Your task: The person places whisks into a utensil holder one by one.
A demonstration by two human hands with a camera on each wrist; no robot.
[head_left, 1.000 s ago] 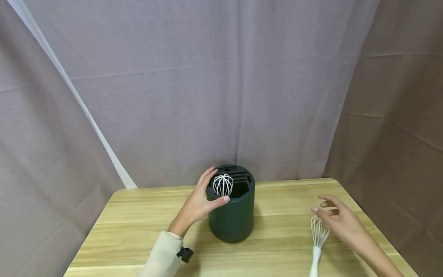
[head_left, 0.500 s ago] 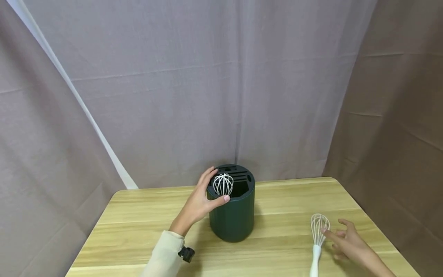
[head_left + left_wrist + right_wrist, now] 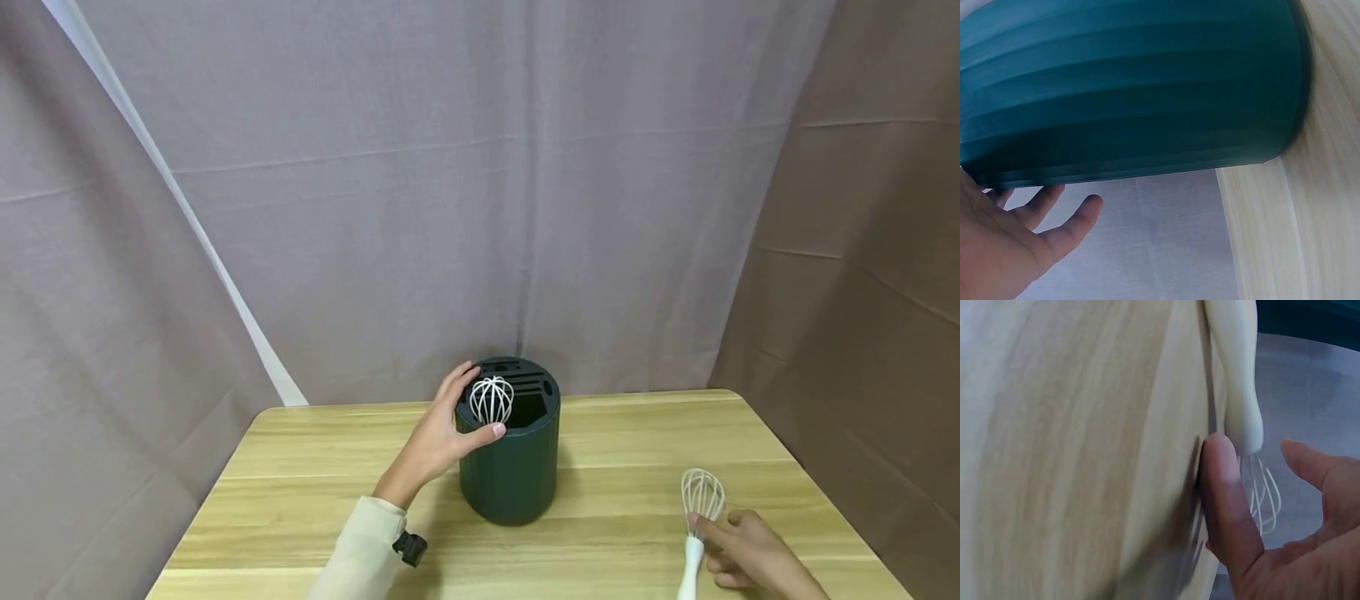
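Note:
A dark green round holder [image 3: 512,479] stands mid-table with a white whisk [image 3: 491,400] upright in one of its slots, wire head up. My left hand [image 3: 448,427] grips the holder's upper left side, thumb across the front and fingers round the back rim. The left wrist view shows the same holder wall [image 3: 1135,81] close against my palm [image 3: 1004,250]. A second white whisk [image 3: 701,500] lies flat near the front right. My right hand [image 3: 738,546] rests beside it, thumb [image 3: 1225,500] touching the top of its handle [image 3: 1235,362], the other fingers apart from it.
The light wooden table [image 3: 300,500] ends close behind the holder and just right of the lying whisk. Grey-brown curtains [image 3: 450,208] hang behind and to both sides. A cream sleeve with a black wrist mount [image 3: 411,547] covers my left forearm.
My right hand has dropped from above the lying whisk to the table beside its handle, and the thumb now touches it. My left hand has stayed on the holder.

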